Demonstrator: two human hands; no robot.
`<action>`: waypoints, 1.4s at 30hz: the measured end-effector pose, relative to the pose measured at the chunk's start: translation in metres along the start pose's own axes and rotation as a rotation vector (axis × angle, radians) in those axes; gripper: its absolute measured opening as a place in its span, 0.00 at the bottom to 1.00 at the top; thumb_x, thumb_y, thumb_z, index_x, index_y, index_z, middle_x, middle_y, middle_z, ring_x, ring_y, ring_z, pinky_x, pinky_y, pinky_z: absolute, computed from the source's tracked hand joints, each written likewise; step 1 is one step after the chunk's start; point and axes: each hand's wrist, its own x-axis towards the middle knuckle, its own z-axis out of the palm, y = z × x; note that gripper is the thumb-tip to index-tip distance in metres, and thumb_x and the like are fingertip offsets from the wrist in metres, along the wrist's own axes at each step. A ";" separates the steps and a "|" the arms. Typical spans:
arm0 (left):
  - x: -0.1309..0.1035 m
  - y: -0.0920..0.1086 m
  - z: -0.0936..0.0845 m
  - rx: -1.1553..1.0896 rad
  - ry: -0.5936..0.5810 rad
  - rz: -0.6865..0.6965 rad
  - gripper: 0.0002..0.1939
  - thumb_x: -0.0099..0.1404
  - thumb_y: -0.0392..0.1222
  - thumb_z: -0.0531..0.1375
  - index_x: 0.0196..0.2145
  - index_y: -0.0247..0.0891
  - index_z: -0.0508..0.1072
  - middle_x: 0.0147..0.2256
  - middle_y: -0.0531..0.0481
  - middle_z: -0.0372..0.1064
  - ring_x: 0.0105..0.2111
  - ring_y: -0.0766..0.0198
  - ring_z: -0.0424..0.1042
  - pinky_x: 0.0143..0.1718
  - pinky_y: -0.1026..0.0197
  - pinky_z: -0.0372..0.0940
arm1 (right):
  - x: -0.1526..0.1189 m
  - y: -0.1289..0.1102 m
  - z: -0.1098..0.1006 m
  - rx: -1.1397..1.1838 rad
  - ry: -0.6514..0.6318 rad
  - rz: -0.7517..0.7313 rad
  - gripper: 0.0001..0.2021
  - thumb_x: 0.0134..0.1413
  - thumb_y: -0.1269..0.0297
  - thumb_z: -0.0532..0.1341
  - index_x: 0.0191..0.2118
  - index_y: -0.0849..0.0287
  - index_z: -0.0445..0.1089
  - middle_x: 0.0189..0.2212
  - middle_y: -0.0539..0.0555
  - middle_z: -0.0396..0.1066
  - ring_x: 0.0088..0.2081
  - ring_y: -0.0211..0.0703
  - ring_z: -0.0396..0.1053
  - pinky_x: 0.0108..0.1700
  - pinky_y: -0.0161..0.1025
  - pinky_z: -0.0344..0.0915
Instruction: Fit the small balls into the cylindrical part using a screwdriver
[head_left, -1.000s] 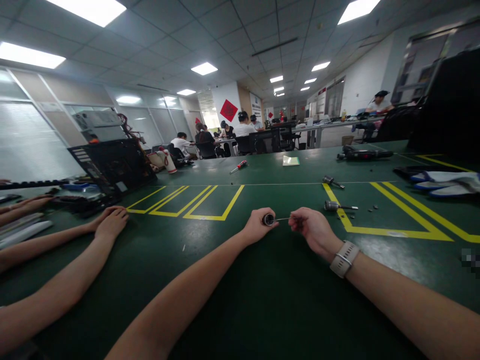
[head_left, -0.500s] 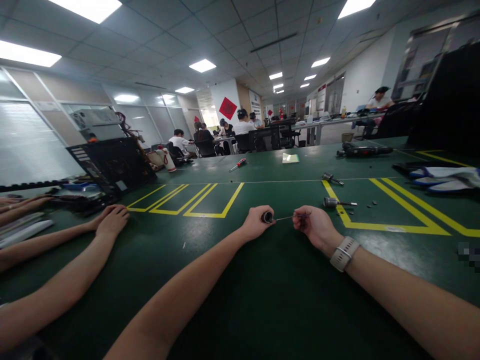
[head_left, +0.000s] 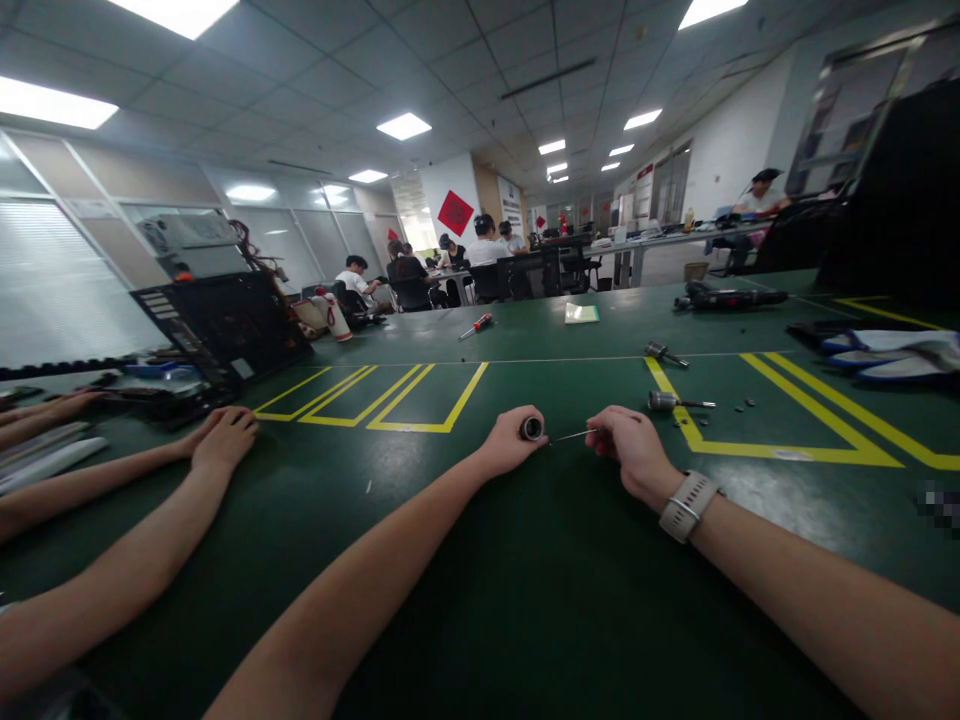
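My left hand (head_left: 504,443) is closed round a dark metal cylinder (head_left: 532,429), whose round open end faces me. To its right, my right hand (head_left: 628,445) pinches a thin metal rod (head_left: 576,435) that points left, its tip just short of the cylinder. Right of my right hand, a metal part with a shaft (head_left: 664,401) lies across a yellow tape line, and a similar part (head_left: 660,352) lies behind it. Small dark bits (head_left: 739,408) are scattered beside them on the green table (head_left: 420,560).
Another person's hands (head_left: 227,438) rest on the table at the left, near a black machine case (head_left: 232,325). Farther back lie a red screwdriver (head_left: 478,325), a notepad (head_left: 581,314) and a black power tool (head_left: 727,298). Gloves (head_left: 892,352) lie at the right.
The cylinder's open end has turned more toward me. My right hand has shifted slightly, and the rod's tip has come a little away from the cylinder.
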 end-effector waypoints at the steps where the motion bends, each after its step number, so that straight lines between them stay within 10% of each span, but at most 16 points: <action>1: 0.000 0.000 0.000 -0.029 -0.023 0.012 0.05 0.52 0.35 0.61 0.30 0.34 0.68 0.30 0.52 0.67 0.32 0.65 0.67 0.37 0.62 0.62 | 0.000 0.000 0.000 -0.009 -0.003 -0.004 0.06 0.37 0.69 0.62 0.16 0.59 0.65 0.14 0.49 0.66 0.20 0.36 0.63 0.24 0.37 0.58; 12: -0.001 0.008 0.000 -0.054 -0.130 -0.001 0.05 0.53 0.36 0.62 0.30 0.35 0.70 0.30 0.51 0.68 0.33 0.64 0.68 0.36 0.61 0.63 | -0.002 0.001 0.000 0.029 0.057 -0.061 0.06 0.36 0.69 0.61 0.16 0.58 0.64 0.13 0.48 0.64 0.17 0.37 0.61 0.22 0.37 0.57; 21: -0.001 0.005 0.000 -0.039 0.101 -0.027 0.12 0.50 0.33 0.60 0.33 0.36 0.63 0.33 0.52 0.64 0.34 0.64 0.65 0.38 0.60 0.61 | -0.009 0.000 0.005 0.043 -0.057 -0.265 0.06 0.43 0.65 0.60 0.21 0.56 0.64 0.18 0.48 0.65 0.23 0.38 0.64 0.29 0.38 0.61; 38: 0.001 0.003 0.004 0.000 0.043 0.099 0.08 0.51 0.33 0.58 0.32 0.35 0.67 0.30 0.52 0.66 0.32 0.64 0.65 0.36 0.62 0.60 | -0.040 -0.010 0.021 -0.986 -0.255 -0.939 0.06 0.52 0.69 0.55 0.27 0.55 0.68 0.27 0.54 0.68 0.33 0.46 0.63 0.43 0.46 0.54; 42: 0.001 0.004 0.004 0.100 0.002 0.129 0.06 0.53 0.33 0.57 0.32 0.36 0.68 0.31 0.51 0.67 0.33 0.63 0.66 0.36 0.62 0.60 | -0.038 -0.014 0.022 -0.714 -0.197 -0.703 0.05 0.45 0.67 0.61 0.22 0.54 0.68 0.23 0.50 0.66 0.30 0.44 0.60 0.46 0.47 0.52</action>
